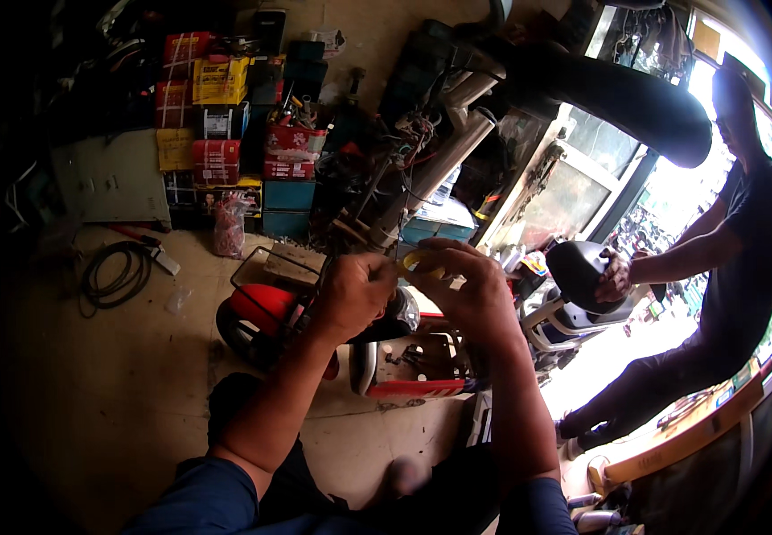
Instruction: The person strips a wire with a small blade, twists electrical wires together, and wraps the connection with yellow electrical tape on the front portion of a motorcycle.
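My left hand (359, 294) is raised in the middle, fingertips pinched together on something thin, perhaps a wire, too small to make out. Just beside it, my right hand (466, 285) grips a yellow ring-like roll (418, 263), which looks like tape. Thin dark cables (404, 183) hang down to my hands along a silver metal tube (439, 169). Beneath and behind my hands is a red scooter (261, 308) with bodywork off and an open red-edged deck (408, 361).
A person (743, 223) at the right grips a dark seat-like piece (573, 272) on another scooter, by a bright doorway. Stacked boxes (217, 160) and a metal cabinet (110, 178) stand at back left. A coiled black hose (114, 272) lies on the floor (136, 374).
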Demonstrator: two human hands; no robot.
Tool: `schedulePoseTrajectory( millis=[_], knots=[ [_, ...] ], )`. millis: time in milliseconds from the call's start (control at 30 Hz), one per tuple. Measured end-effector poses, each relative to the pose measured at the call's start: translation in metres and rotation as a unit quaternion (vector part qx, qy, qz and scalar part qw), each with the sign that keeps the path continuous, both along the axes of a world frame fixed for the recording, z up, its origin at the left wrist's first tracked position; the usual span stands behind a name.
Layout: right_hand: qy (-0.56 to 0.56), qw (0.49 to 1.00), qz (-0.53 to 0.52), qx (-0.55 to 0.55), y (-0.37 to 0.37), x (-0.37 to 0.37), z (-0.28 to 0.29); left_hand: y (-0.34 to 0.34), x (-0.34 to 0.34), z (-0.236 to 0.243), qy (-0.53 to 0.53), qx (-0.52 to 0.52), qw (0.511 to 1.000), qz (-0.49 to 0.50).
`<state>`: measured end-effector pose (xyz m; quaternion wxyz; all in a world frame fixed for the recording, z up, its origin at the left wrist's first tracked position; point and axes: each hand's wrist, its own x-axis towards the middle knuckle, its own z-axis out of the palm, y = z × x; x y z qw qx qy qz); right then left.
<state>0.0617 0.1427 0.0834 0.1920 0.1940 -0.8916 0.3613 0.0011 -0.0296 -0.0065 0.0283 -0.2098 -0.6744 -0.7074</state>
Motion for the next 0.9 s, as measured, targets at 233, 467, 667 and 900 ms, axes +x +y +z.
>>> schedulePoseTrajectory(
  millis=[233,467,667,900],
  knots=[
    [-0.088,0.976,0.089,-0.178,0.032,-0.024,-0.015,-0.009,-0.009,0.005,-0.131,0.135,0.976,-0.106],
    [-0.121,0.961,0.102,-0.229,0.030,-0.023,-0.029,-0.005,-0.019,-0.010,-0.159,0.191,0.961,-0.124],
    [-0.150,0.934,0.112,-0.304,0.034,-0.021,-0.036,-0.001,-0.017,-0.013,-0.151,0.212,0.955,-0.144],
    [-0.205,0.919,0.060,-0.332,0.036,-0.008,-0.035,-0.005,0.000,-0.006,-0.154,0.252,0.944,-0.144]
  ],
)
